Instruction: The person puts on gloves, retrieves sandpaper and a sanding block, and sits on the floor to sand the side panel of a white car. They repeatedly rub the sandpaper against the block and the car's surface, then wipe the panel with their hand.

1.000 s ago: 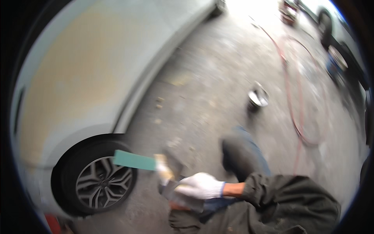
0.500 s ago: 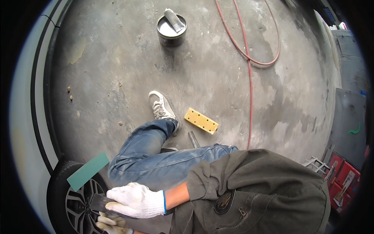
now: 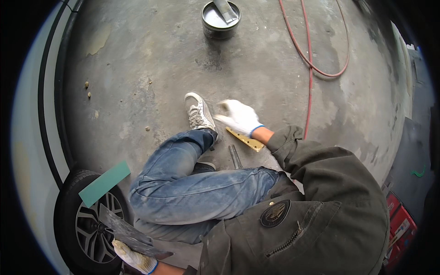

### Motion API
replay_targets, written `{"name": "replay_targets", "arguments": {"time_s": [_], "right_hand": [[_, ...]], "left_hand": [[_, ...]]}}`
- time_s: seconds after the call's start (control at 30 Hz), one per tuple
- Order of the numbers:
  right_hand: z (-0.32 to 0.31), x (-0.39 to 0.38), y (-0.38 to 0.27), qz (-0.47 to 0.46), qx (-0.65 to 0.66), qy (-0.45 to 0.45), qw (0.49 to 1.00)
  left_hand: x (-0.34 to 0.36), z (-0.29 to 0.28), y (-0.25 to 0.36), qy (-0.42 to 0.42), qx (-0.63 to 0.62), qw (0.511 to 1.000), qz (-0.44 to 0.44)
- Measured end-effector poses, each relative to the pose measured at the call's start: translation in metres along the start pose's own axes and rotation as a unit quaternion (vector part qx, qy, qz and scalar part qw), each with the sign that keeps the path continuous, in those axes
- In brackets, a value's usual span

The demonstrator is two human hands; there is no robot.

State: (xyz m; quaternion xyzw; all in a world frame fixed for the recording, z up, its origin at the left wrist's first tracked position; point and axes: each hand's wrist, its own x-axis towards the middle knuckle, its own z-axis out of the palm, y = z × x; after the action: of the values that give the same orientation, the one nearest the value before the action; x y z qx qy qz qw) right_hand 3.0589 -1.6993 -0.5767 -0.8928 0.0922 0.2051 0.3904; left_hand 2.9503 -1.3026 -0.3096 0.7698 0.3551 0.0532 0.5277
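Note:
My left hand (image 3: 135,256), in a stained white glove, grips dark grey flat plates (image 3: 130,233) beside the car's black tyre and alloy wheel (image 3: 64,215). A teal rectangular strip (image 3: 104,183) is above the plates; what supports it is unclear. My right hand (image 3: 238,117), in a white glove with blue cuff, hovers over a yellow perforated block (image 3: 245,140) on the floor, fingers curved and apart, beside my white sneaker (image 3: 195,110). A short grey metal bar (image 3: 236,156) lies near my bent leg.
The light car body (image 3: 30,114) runs along the left. On the concrete floor (image 3: 151,55) stand a dark can (image 3: 217,30) with a grey scraper (image 3: 225,13) on it and, right of it, looped red hose (image 3: 310,91). Grey panels (image 3: 403,160) and a red cabinet (image 3: 398,229) are at right.
The view has swung from the car down to the floor and my legs. My right hand has left the grey plates and moved up and right to the yellow block; my left hand keeps hold.

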Motion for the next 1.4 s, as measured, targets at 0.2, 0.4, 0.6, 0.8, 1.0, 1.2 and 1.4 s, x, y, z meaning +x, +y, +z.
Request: {"name": "replay_targets", "arguments": {"time_s": [0.2, 0.4, 0.6, 0.8, 1.0, 1.2, 1.4], "right_hand": [[0.069, -0.066, 0.108, 0.146, -0.170, -0.116, 0.968], [0.040, -0.012, 0.082, 0.013, -0.015, -0.083, 0.996], [0.035, 0.072, 0.104, 0.142, -0.179, 0.060, 0.972], [0.008, 0.174, 0.069, 0.130, -0.237, 0.074, 0.960], [0.003, 0.183, 0.013, 0.016, -0.221, 0.135, 0.966], [-0.028, 0.110, -0.176, -0.150, 0.292, -0.169, 0.929], [-0.041, 0.016, -0.299, -0.254, 0.200, -0.310, 0.894]], "left_hand": [[-0.011, 0.007, -0.002, 0.000, -0.024, 0.999, 0.035], [0.001, 0.017, -0.036, 0.087, -0.058, 0.994, 0.024], [0.029, 0.037, 0.006, -0.073, -0.148, 0.986, -0.020], [0.022, 0.050, 0.004, -0.086, -0.180, 0.979, -0.042], [0.037, 0.062, 0.002, -0.078, -0.258, 0.963, -0.010], [0.062, 0.107, -0.008, -0.146, -0.232, 0.959, 0.072], [0.055, 0.121, 0.012, -0.134, -0.167, 0.963, 0.163]]}}
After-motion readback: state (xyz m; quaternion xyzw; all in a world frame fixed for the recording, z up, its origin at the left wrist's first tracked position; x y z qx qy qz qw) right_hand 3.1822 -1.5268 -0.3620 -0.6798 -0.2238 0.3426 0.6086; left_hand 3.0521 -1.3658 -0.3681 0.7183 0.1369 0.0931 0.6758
